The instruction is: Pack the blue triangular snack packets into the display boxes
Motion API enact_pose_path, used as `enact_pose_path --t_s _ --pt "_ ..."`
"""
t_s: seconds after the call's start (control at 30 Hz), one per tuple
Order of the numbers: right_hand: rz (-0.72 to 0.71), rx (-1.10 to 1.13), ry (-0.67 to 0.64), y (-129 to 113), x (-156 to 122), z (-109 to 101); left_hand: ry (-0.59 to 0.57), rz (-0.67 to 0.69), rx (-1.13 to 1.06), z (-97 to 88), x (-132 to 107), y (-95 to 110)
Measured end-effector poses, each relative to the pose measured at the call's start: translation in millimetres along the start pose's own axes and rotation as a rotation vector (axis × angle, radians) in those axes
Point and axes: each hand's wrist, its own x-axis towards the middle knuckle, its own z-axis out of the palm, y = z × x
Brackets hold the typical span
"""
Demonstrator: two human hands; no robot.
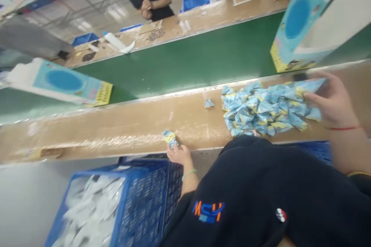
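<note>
My left hand (180,155) is closed on a small blue and yellow packet (169,137) at the near edge of the brown ledge. On the right, my right hand (333,98) pinches a pale blue packet (311,85) over the right end of a heap of similar packets (257,108). Each looks like a small pyramid-shaped sachet in blue with yellow. One loose packet (209,103) lies left of the heap, touched by neither hand. The fingertips of my left hand are partly hidden behind what it holds.
Blue and yellow cartons stand at the right (298,23) and lie tilted at the left (63,83) on the green belt (185,60). A blue crate (127,200) with white pieces sits below the ledge (121,123). Across the belt, two people work beside a white bottle (114,40).
</note>
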Motion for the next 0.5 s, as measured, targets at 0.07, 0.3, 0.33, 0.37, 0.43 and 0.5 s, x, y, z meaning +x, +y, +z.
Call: enact_pose_path --t_s 0.07,0.3,0.33,0.37,0.43,0.5 --pt "0.021 -0.015 0.033 6.8 2.2 4.0 -0.084 0.188 0.128 11.3 2.6 11.4" --pt "0.03 -0.246 0.129 48.5 3.0 9.4 -0.231 0.245 0.451 21.3 58.9 4.3" --pt "0.038 -0.28 0.134 54.7 0.5 10.4 -0.239 0.221 0.476 18.1 69.7 2.7" --pt "0.047 -0.314 0.15 61.1 -2.1 11.9 -0.25 0.193 0.503 14.4 79.8 2.2" --pt "0.063 -0.387 0.152 74.0 -7.0 15.9 -0.264 0.136 0.556 6.4 95.4 4.9" --pt "0.071 -0.468 0.084 86.6 -10.6 19.8 -0.25 0.109 0.578 -1.1 102.1 11.5"
